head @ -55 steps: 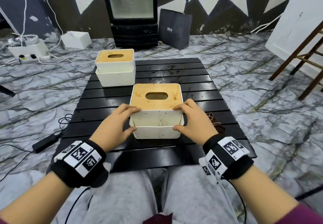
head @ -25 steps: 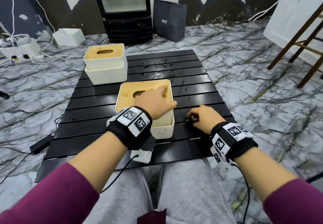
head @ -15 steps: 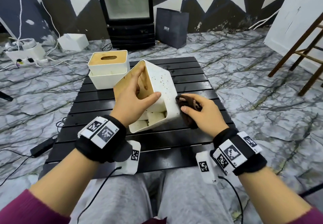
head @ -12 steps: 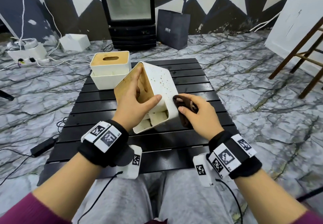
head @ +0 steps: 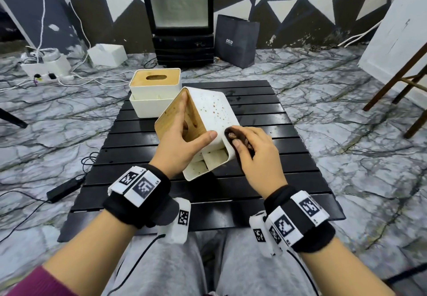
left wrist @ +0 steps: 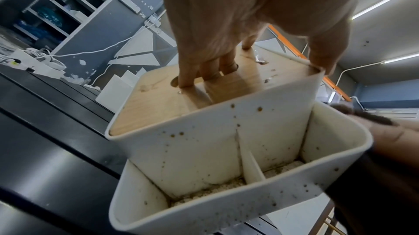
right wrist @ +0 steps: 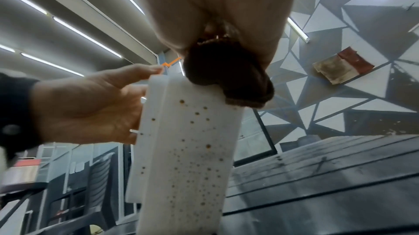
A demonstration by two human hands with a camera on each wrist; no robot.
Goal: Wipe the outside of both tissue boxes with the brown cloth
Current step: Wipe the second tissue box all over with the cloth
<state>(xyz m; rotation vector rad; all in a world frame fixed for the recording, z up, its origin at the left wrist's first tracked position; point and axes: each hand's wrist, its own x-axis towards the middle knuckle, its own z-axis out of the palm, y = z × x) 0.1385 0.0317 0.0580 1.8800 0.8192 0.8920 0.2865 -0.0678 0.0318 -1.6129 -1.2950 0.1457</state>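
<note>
My left hand (head: 182,143) grips the near white tissue box (head: 213,113), tilted onto its left edge over the black slatted table (head: 265,180). Its wooden lid (left wrist: 158,102) faces left, with my fingers (left wrist: 204,70) hooked into the slot and the thumb on the near rim. Brown specks dot its white side (right wrist: 192,149). My right hand (head: 251,150) holds the bunched brown cloth (head: 233,136) (right wrist: 224,73) pressed against the box's right side near its near corner. The second tissue box (head: 154,92), white with a wooden lid, stands upright at the table's far left.
A black glass-door fridge (head: 182,18) and a dark paper bag (head: 235,40) stand behind the table. A white box (head: 107,54), a power strip and cables (head: 46,69) lie on the marble floor at left. Wooden chair legs (head: 404,83) are at right.
My left hand lifted and tilted the near box off the table. My right hand picked up the brown cloth from the table's right side and brought it against the box's side.
</note>
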